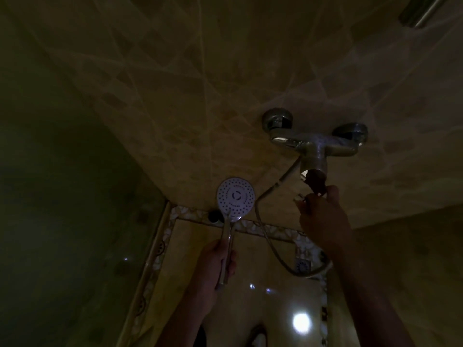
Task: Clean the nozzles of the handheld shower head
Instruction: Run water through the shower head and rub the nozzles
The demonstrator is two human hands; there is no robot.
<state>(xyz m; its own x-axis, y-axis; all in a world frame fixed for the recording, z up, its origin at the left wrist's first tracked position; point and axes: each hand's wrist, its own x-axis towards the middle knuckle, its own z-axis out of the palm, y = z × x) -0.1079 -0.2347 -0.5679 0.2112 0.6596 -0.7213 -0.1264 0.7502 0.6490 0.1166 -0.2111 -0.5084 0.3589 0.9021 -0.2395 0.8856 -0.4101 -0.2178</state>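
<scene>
A: Where is the shower head?

B: The shower head (235,198) stands upright in the middle of the view, its round white face with rings of dark nozzle dots turned toward the camera. The left hand (217,265) has its fingers curled round the chrome handle, low down on it.

A: Any brand or writing on the face?

B: There is a dark ring mark at the centre and what may be small print around it, but the room is too dim and the marks too small to read.

A: And the other hand?

B: The right hand (323,216) reaches up to the chrome wall mixer (316,144). Its fingertips pinch something at the lower end of the mixer, near a dark brownish piece; I cannot tell what that piece is.

A: What else shows?

B: A pale hose (265,236) runs from under the mixer, drops in a loop behind the right forearm. The wall (175,96) is beige tile, and a patterned mosaic border (273,232) frames the glossy floor, where a bright spot of light reflects.
</scene>
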